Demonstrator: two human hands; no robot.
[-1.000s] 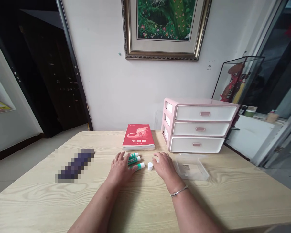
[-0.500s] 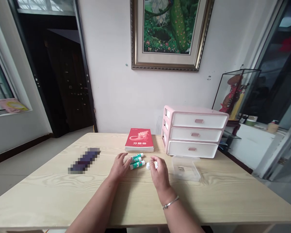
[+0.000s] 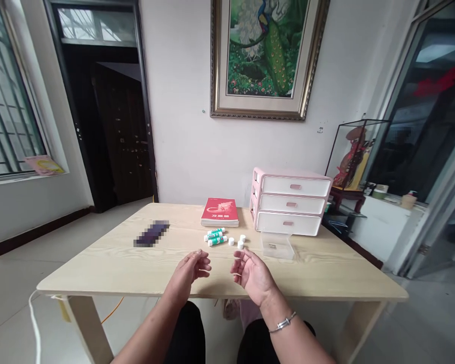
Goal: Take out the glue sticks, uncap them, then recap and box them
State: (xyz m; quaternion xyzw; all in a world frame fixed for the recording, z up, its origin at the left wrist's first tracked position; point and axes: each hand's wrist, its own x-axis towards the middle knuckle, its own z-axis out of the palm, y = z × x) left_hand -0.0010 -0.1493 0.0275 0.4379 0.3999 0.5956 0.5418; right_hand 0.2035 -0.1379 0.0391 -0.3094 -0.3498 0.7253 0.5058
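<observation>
My left hand (image 3: 189, 270) is raised near the table's front edge, empty, with its fingers loosely curled but apart. Facing it, palm turned inward, my right hand (image 3: 253, 273) also holds nothing, its fingers bent and spread. Beyond my left hand, three green-and-white glue sticks (image 3: 217, 241) lie close together on the table. Three small white caps (image 3: 231, 241) stand in a group to their right, past my right fingertips. To the right of the caps sits a clear plastic box (image 3: 284, 247) with a small label-like mark.
Behind the glue sticks lies a stack of red-covered books (image 3: 220, 210). A pink-and-white three-drawer organizer (image 3: 291, 202) stands at the table's (image 3: 109, 268) back right. A blurred dark object (image 3: 151, 234) rests on the left. The table's front edge runs below my hands.
Both hands have drawn back toward me, away from the glue sticks and caps. The caps are now uncovered. My view has tilted up and pulled back, showing the table's front edge.
</observation>
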